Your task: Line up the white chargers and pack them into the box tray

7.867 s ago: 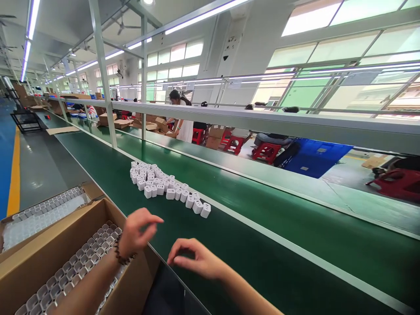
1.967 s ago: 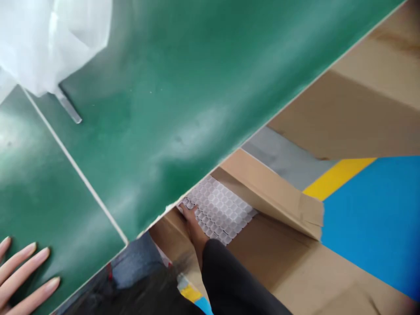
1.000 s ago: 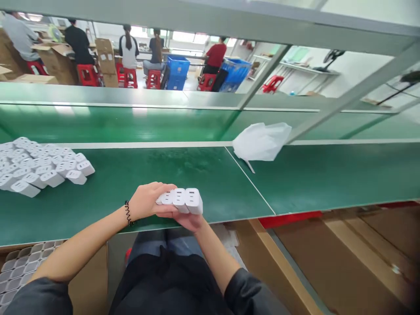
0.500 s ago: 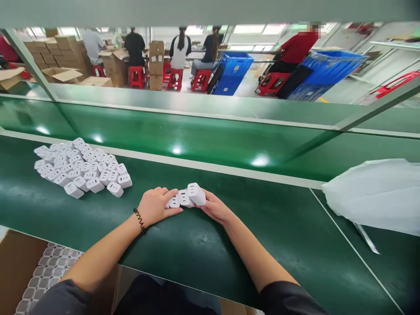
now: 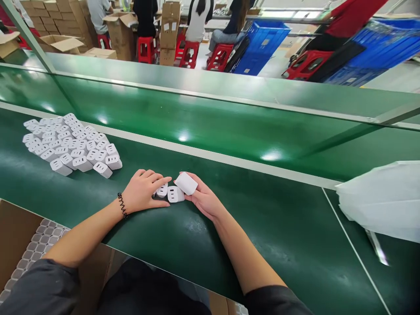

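My right hand [image 5: 205,197] is closed on a white USB charger [image 5: 186,183], tilted so that a blank side shows. Just below it, another white charger [image 5: 176,194] stands on the green work surface, its port face toward me, close to my right fingertips. My left hand [image 5: 142,190], with a black coiled band at the wrist, curves its thumb and fingers around a charger [image 5: 162,190]. A further charger beside that one is mostly hidden by the left hand. On the left lies a pile of similar chargers [image 5: 82,163].
A cardboard box [image 5: 16,236] with rows of chargers stands below the table edge at left. A white plastic bag [image 5: 383,197] lies at right. Beyond the green partition, several people sit on red stools [image 5: 146,49] near blue crates [image 5: 262,46] and stacked cartons [image 5: 62,19].
The view has tipped downward. My right hand has turned its charger from showing ports to showing a blank side. My left hand has opened slightly wider around the chargers.
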Demonstrator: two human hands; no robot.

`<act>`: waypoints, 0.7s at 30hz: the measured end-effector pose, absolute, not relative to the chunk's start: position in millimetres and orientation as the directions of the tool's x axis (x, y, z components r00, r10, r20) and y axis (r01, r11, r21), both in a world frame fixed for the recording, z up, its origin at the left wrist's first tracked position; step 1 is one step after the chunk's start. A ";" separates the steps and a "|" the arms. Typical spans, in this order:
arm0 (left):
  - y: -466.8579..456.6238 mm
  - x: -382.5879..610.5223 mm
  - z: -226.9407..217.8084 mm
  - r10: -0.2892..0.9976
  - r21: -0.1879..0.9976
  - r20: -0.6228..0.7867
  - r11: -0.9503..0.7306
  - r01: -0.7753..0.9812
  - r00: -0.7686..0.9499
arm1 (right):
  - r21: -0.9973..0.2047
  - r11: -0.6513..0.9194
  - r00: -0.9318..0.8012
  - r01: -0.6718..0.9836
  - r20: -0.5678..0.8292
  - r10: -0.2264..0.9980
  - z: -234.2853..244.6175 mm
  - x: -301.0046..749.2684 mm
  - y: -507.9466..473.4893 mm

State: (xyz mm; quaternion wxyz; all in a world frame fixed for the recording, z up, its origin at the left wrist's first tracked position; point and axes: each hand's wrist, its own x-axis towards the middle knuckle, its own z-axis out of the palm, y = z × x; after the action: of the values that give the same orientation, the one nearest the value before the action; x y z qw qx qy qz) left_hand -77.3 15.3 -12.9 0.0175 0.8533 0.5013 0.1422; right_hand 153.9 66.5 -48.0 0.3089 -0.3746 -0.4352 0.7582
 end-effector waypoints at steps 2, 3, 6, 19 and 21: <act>13.3 -73.9 -13.4 0.843 0.144 0.274 -0.513 0.846 0.464 | -0.912 -0.394 -0.514 -0.118 -0.283 0.810 -49.5 153.2 66.1; 12.5 -72.5 -13.5 0.833 0.138 0.295 -0.522 0.842 0.468 | -0.922 -0.374 -0.517 -0.101 -0.273 0.812 -49.7 153.1 65.8; 10.9 -70.4 -12.2 0.813 0.164 0.335 -0.548 0.820 0.476 | -0.948 -0.313 -0.543 -0.048 -0.238 0.805 -48.4 153.2 65.0; 6.7 -70.5 -1.3 0.874 0.265 0.256 -0.474 0.840 0.413 | -0.993 -0.122 -0.651 0.000 -0.093 0.754 -43.0 170.8 79.7; 6.6 -70.5 -1.7 0.872 0.253 0.255 -0.478 0.841 0.418 | -0.982 -0.184 -0.695 -0.041 -0.104 0.711 -42.4 174.2 80.5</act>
State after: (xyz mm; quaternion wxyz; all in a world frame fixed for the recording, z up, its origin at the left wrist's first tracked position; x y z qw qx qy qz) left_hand -70.5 6.6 -1.7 0.0430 0.8409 0.5093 0.1778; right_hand 174.2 80.5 -42.4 0.2635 -0.2879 -0.5820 0.7134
